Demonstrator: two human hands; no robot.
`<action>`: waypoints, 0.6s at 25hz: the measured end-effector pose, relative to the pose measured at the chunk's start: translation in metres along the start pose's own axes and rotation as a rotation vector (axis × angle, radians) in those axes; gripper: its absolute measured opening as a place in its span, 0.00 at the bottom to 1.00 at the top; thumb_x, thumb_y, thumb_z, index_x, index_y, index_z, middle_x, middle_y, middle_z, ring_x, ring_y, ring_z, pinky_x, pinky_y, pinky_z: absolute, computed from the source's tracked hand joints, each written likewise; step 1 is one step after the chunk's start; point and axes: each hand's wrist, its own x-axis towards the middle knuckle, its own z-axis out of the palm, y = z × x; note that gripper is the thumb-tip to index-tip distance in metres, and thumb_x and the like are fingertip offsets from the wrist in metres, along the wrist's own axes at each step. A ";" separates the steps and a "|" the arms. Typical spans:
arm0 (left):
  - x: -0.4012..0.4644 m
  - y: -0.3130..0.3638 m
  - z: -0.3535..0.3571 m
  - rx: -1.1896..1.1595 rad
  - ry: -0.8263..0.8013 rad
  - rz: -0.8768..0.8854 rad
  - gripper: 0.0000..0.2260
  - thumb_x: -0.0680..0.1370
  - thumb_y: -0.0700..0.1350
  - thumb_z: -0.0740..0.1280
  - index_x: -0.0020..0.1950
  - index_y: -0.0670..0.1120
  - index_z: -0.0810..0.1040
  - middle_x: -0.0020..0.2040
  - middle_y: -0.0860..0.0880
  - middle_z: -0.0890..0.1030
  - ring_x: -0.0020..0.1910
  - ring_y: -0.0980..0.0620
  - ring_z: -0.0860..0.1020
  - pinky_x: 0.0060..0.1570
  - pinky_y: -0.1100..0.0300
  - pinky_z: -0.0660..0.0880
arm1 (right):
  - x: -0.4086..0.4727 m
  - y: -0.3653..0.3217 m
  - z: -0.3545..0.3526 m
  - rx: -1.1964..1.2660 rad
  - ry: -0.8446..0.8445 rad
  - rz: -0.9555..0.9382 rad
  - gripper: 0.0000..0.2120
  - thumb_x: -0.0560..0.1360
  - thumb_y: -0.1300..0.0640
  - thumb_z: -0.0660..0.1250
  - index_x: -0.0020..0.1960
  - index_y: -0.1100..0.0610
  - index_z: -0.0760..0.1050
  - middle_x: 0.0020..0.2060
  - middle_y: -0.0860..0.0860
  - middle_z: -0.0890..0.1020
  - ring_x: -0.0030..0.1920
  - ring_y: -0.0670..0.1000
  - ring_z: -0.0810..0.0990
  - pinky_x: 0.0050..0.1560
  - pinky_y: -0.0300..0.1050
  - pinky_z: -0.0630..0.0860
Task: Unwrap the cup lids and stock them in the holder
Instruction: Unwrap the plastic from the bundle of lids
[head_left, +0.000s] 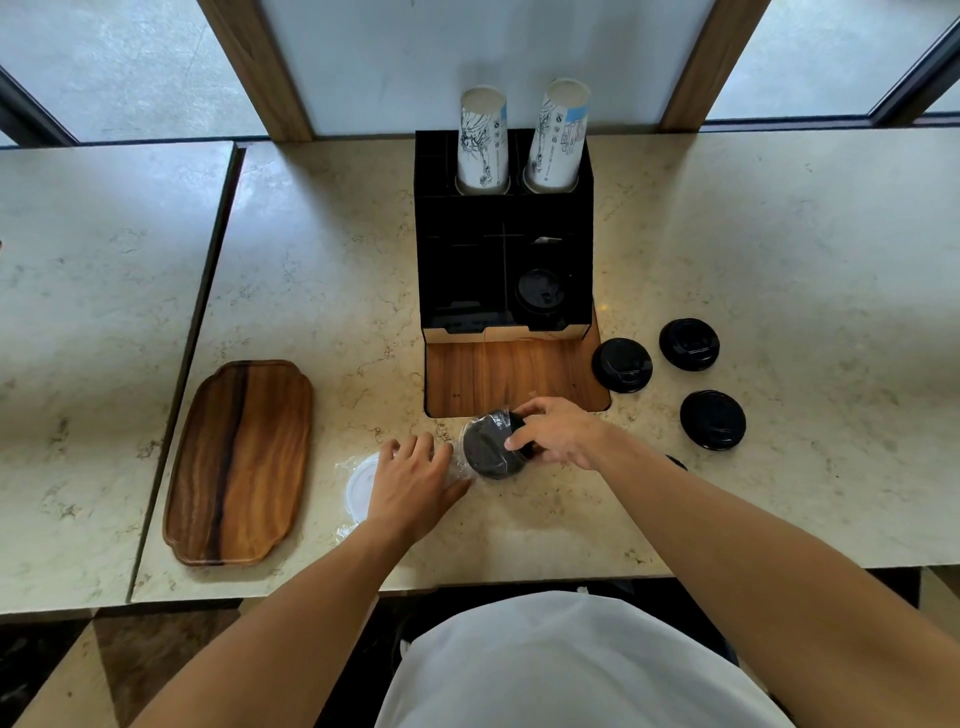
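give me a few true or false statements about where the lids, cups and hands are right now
1. Three bare black lids lie on the counter to the right of the holder. True.
2. The wooden tray holds a stack of lids. False: nothing lies on it.
3. The right hand is on a wrapped stack of black lids. True.
4. The holder's lid slots are both full. False: black lids show only in the right slot.
5. Two stacks of paper cups stand in the back of the holder. True.
6. The left hand grips a paper cup. False: it rests on a wrapped white lid.
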 end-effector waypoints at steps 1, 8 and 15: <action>0.002 -0.002 -0.001 -0.001 -0.005 -0.008 0.25 0.79 0.67 0.56 0.57 0.48 0.77 0.52 0.45 0.80 0.51 0.43 0.78 0.57 0.43 0.72 | 0.000 -0.002 -0.005 -0.009 0.015 -0.015 0.19 0.70 0.69 0.77 0.58 0.57 0.78 0.58 0.58 0.83 0.57 0.59 0.84 0.58 0.58 0.83; 0.014 -0.018 -0.006 0.016 -0.032 0.039 0.26 0.80 0.65 0.54 0.61 0.46 0.76 0.54 0.44 0.80 0.51 0.42 0.78 0.57 0.43 0.74 | -0.001 -0.032 -0.052 0.222 0.184 -0.088 0.15 0.74 0.63 0.76 0.60 0.63 0.80 0.58 0.58 0.83 0.57 0.58 0.83 0.58 0.60 0.83; 0.027 -0.031 -0.012 0.035 -0.032 0.130 0.25 0.80 0.65 0.54 0.62 0.46 0.76 0.54 0.44 0.80 0.51 0.42 0.77 0.57 0.45 0.73 | 0.000 -0.059 -0.057 0.426 0.142 -0.215 0.18 0.78 0.60 0.73 0.66 0.64 0.76 0.56 0.63 0.84 0.54 0.61 0.86 0.61 0.58 0.82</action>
